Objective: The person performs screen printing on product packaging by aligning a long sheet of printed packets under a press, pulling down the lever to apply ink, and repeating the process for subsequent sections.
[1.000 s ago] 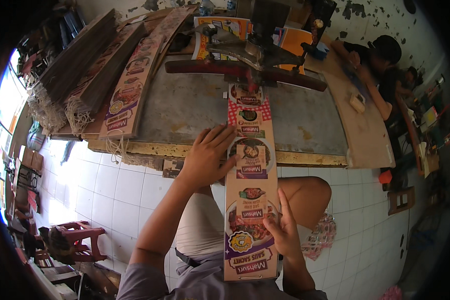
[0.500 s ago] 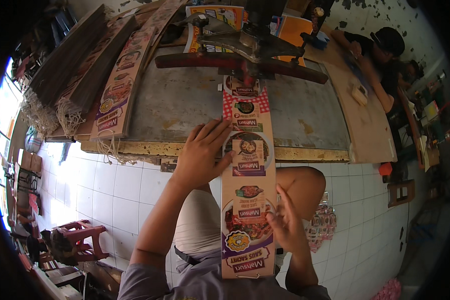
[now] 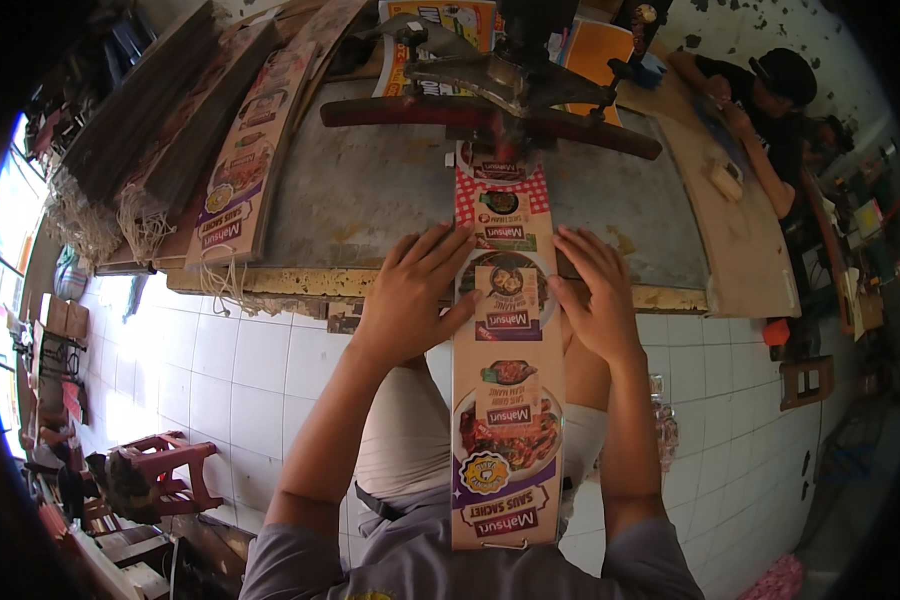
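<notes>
A long printed cardboard strip [image 3: 507,395], showing food dishes, a purple band and a red checked patch, reaches from my lap over the table's front edge. Its far end lies beneath the dark red bar [image 3: 410,112] of a metal press. My left hand [image 3: 415,290] rests along the strip's left side, fingers stretched and touching its edge. Opposite it, my right hand [image 3: 600,295] lies at the right side with its fingers spread, thumb against the edge. At the strip's near end a thin pale cord [image 3: 506,545] shows.
Bundles of similar strips [image 3: 235,180] with cord ends lie on the grey-topped table [image 3: 370,200] at left. A co-worker [image 3: 770,110] sits beyond its right end, near a small tan block [image 3: 726,181]. A red stool [image 3: 175,470] stands on the tiled floor.
My right hand has gone from the strip's near part up to its right side by the table edge, opposite my left hand. The press and the strip appear otherwise unchanged.
</notes>
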Tool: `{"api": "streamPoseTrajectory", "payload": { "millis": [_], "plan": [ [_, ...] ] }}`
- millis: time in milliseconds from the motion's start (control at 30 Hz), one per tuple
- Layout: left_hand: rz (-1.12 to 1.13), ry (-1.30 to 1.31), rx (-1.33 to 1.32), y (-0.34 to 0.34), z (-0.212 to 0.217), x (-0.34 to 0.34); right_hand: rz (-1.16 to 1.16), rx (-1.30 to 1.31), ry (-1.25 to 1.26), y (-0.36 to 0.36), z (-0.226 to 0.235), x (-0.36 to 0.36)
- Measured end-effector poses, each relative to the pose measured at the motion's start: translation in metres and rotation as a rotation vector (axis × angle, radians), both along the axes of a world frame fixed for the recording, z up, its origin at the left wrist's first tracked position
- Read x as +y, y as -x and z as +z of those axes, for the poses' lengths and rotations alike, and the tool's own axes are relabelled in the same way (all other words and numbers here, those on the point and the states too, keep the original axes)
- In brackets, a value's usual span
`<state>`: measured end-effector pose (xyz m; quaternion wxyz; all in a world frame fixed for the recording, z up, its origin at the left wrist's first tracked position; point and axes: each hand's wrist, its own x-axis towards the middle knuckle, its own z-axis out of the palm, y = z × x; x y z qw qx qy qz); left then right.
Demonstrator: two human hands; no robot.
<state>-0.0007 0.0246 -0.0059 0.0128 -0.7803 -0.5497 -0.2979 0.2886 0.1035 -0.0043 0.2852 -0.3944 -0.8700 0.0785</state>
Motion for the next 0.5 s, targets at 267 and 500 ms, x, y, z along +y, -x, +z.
{"api": "streamPoseTrajectory", "payload": {
  "millis": [267,500],
  "plan": [
    [0.006,-0.018,0.007,-0.0001,0.0007,-0.0017,-0.016,-0.028,-0.026,0.0006,-0.0056,-0.0023],
    [0.008,0.030,-0.002,0.0001,0.0006,-0.0006,-0.022,-0.029,-0.026,0.0015,-0.0049,-0.0025]
  ]
}}
